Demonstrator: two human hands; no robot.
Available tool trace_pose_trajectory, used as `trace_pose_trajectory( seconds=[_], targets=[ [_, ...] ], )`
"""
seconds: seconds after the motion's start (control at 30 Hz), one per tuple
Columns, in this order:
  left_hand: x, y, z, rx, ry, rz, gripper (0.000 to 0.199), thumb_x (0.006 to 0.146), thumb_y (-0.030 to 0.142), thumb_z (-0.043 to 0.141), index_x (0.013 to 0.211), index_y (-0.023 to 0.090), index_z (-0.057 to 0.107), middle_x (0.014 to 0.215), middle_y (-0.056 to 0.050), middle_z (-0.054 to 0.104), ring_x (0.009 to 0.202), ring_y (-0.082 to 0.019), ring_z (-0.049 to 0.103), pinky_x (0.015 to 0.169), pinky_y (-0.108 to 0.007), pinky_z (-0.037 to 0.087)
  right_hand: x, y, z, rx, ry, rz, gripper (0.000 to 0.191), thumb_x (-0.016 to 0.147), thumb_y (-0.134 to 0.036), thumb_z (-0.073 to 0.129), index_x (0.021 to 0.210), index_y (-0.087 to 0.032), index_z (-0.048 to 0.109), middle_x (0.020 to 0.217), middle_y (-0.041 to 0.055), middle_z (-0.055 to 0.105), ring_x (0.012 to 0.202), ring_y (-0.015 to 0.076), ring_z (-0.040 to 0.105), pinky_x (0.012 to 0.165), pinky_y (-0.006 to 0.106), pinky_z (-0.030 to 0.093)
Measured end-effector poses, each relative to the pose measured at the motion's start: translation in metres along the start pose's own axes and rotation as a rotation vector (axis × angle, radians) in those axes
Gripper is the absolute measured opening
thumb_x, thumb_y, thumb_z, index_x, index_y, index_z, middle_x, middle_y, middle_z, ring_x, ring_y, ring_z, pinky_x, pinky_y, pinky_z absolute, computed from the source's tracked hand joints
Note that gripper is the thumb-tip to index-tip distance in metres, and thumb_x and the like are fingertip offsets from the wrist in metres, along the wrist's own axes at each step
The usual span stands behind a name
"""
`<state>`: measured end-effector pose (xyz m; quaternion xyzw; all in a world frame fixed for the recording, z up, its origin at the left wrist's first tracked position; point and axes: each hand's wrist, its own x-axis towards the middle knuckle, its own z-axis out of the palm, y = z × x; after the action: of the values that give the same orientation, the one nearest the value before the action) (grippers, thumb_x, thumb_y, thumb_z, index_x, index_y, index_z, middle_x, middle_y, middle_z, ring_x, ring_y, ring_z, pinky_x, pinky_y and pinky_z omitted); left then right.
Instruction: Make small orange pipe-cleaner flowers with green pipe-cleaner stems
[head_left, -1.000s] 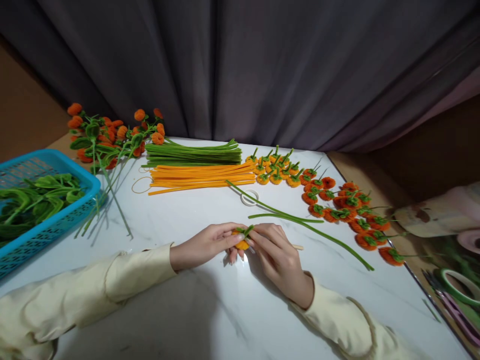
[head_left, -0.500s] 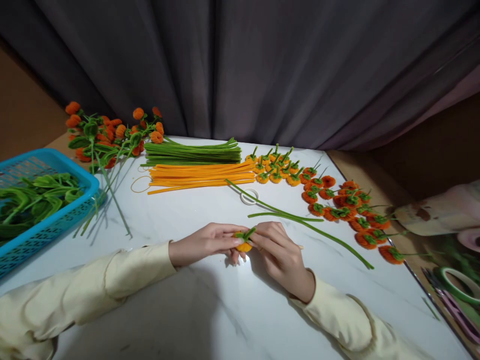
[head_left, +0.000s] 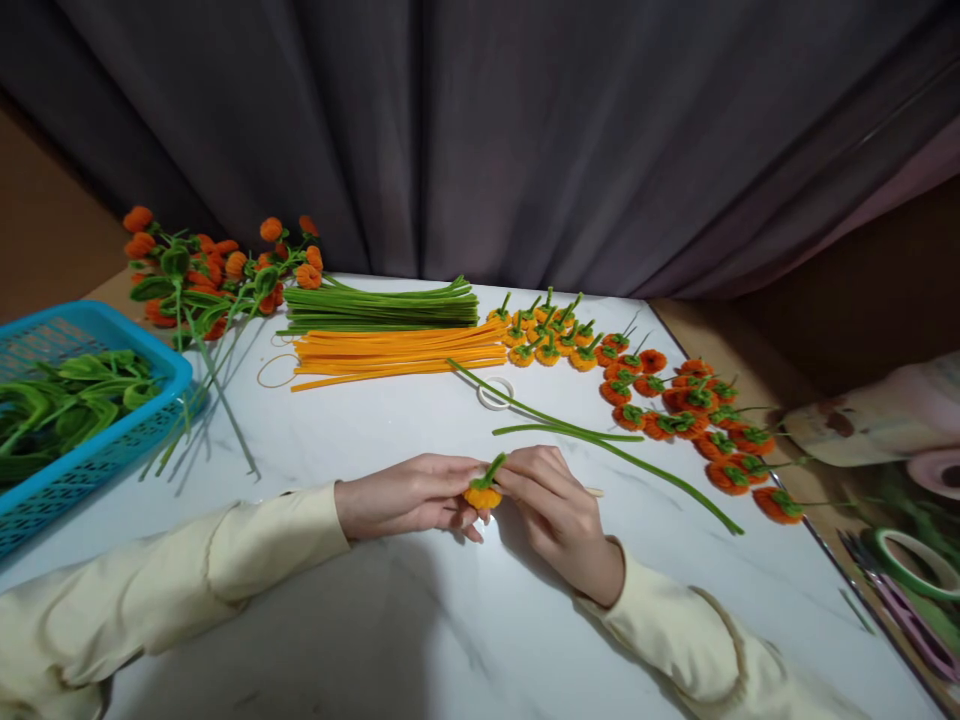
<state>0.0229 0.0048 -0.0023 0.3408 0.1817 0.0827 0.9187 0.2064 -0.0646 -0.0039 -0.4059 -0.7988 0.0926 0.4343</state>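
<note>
Near the middle of the table, my left hand (head_left: 416,496) is closed around a small yellow-orange pipe-cleaner flower head (head_left: 482,497). A green cap sits on its top, with a short green stem tilting up to the right. My right hand (head_left: 559,515) is closed too, its thumb and fingertips pinched against the right side of the cap. A thin pale stick end (head_left: 595,492) shows behind the right hand; whether that hand grips it is hidden. Just beyond lie loose green pipe cleaners (head_left: 615,446) and a white tape ring (head_left: 495,394).
Green pipe cleaners (head_left: 382,306) and orange pipe cleaners (head_left: 397,350) lie in bundles at the back. Rows of yellow heads (head_left: 547,345) and orange-red heads (head_left: 690,400) stretch rightward. At left are a blue basket (head_left: 112,440) of leaves and stemmed orange flowers (head_left: 210,270). Green tape (head_left: 919,562) lies right.
My left fingers and thumb have drawn back a little, so more of the yellow flower head shows. Its stem now stands more upright. My right hand has hardly moved.
</note>
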Motion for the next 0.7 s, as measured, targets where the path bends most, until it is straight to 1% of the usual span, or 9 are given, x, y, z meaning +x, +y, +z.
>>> trace_pose_trajectory(
  seconds=[0.13,0.23,0.3,0.4,0.47,0.53,0.6,0.7],
  targets=[
    [0.000,0.000,0.002,0.024,-0.003,0.003,0.020,0.084,0.024,0.059,0.100,0.013,0.062,0.085,-0.003,0.051,0.067,-0.008,0.049,0.079,-0.033,0.044,-0.002,0.000,0.002,-0.026,0.001,-0.011,0.028,0.083,0.000,0.042,0.101,-0.016,0.055,0.089,0.0092,0.061,0.081,0.0192,0.053,0.068,0.036,0.042],
    [0.000,0.001,0.002,-0.011,0.004,0.000,0.018,0.084,0.023,0.059,0.097,0.011,0.063,0.081,-0.003,0.052,0.063,-0.007,0.046,0.077,-0.031,0.044,-0.002,0.002,0.001,-0.066,0.007,-0.032,0.027,0.084,-0.001,0.043,0.103,-0.016,0.055,0.090,0.0097,0.062,0.081,0.0192,0.054,0.068,0.035,0.042],
    [0.001,0.002,0.002,-0.051,0.006,-0.022,0.018,0.084,0.023,0.059,0.093,0.009,0.063,0.078,-0.003,0.052,0.059,-0.006,0.042,0.074,-0.030,0.044,-0.001,0.002,-0.002,-0.116,0.010,-0.075,0.025,0.085,-0.003,0.043,0.105,-0.014,0.054,0.090,0.0112,0.062,0.082,0.0201,0.055,0.068,0.036,0.043],
    [0.000,0.003,0.001,-0.096,-0.003,-0.056,0.018,0.083,0.024,0.060,0.088,0.007,0.063,0.074,-0.003,0.052,0.054,-0.005,0.038,0.071,-0.029,0.044,0.002,0.002,-0.008,-0.214,-0.010,-0.181,0.024,0.088,-0.006,0.040,0.108,-0.011,0.053,0.090,0.0134,0.064,0.084,0.0216,0.057,0.067,0.036,0.043],
    [0.000,0.003,0.001,-0.110,-0.016,-0.052,0.018,0.083,0.023,0.060,0.093,0.008,0.060,0.075,-0.002,0.053,0.052,-0.004,0.037,0.070,-0.028,0.044,0.004,0.002,-0.011,-0.289,-0.044,-0.257,0.024,0.090,-0.006,0.037,0.109,-0.008,0.053,0.089,0.0140,0.065,0.085,0.0221,0.057,0.068,0.037,0.044],
    [-0.001,0.003,0.003,-0.097,-0.016,-0.029,0.018,0.084,0.022,0.058,0.100,0.012,0.056,0.075,0.000,0.053,0.049,-0.003,0.036,0.070,-0.028,0.044,0.005,0.002,-0.013,-0.353,-0.065,-0.312,0.025,0.090,-0.006,0.036,0.109,-0.007,0.053,0.088,0.0143,0.065,0.086,0.0224,0.057,0.069,0.037,0.044],
    [-0.001,0.004,0.006,-0.052,-0.001,-0.007,0.020,0.085,0.022,0.057,0.103,0.016,0.051,0.072,0.002,0.054,0.046,-0.002,0.035,0.069,-0.028,0.043,0.005,0.002,-0.013,-0.386,-0.065,-0.337,0.023,0.090,-0.005,0.037,0.106,-0.005,0.053,0.087,0.0149,0.065,0.084,0.0229,0.057,0.068,0.037,0.045],
    [-0.001,0.006,0.011,0.063,0.056,-0.002,0.022,0.085,0.028,0.058,0.099,0.017,0.046,0.067,0.001,0.058,0.047,-0.004,0.037,0.067,-0.028,0.042,0.005,0.002,-0.013,-0.396,-0.059,-0.342,0.022,0.089,-0.005,0.036,0.101,-0.004,0.055,0.085,0.0153,0.065,0.082,0.0227,0.056,0.067,0.037,0.045]
  ],
)
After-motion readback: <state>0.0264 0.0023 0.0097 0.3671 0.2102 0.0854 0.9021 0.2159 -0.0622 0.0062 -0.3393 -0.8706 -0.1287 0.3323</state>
